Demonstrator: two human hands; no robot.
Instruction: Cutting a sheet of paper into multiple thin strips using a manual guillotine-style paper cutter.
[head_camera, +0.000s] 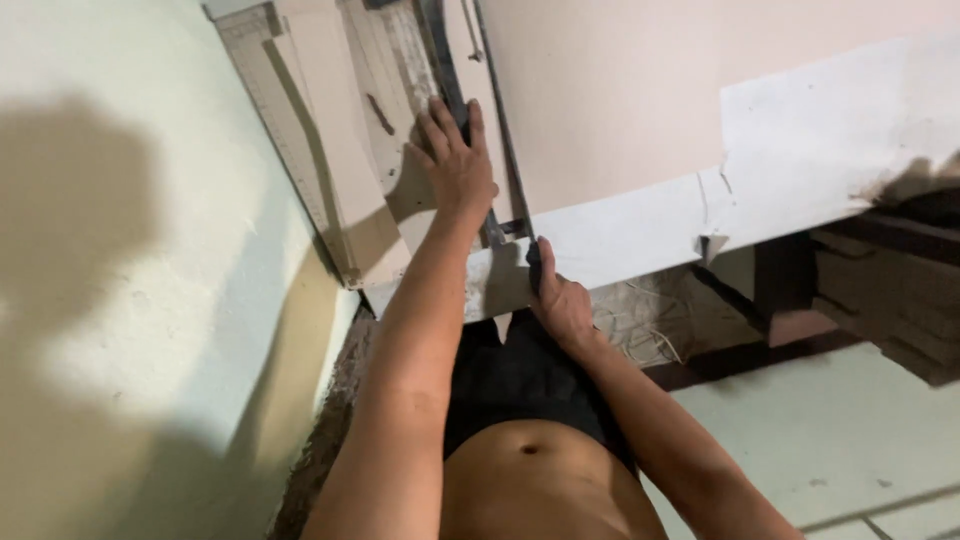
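bare belly and black shorts (505, 385) fill the bottom of the head view, both forearms reaching up from there.

the right hand (562, 305) has its fingers clenched round the dark handle (533, 262) of a cutter blade (495, 130); the thumb lies along the grip, knuckles toward the camera. the handle sits at the near edge of the table (640, 235), just over its white painted rim.

the left hand (458, 165) lies flat, fingers released and spread, pressing down on the cutter board (345, 150) right beside the blade. the fingertips (437, 112) point away from the body; two of them touch the dark strip of the blade arm.

the cutter is a pale beige board, worn and scuffed, with a ruled scale (280, 130) along its left edge and a faint grid near the blade. it lies at the left end of the table, its near corner overhanging. the blade runs as a long thin dark bar from the handle up to the top of the frame. right of it spreads a large pinkish sheet (640, 90).

under the table, stacked brown boards (880, 300) sit on a dark shelf, with loose strawlike shreds (650, 320) beside them. a pale green wall (120, 270) stands on the left.
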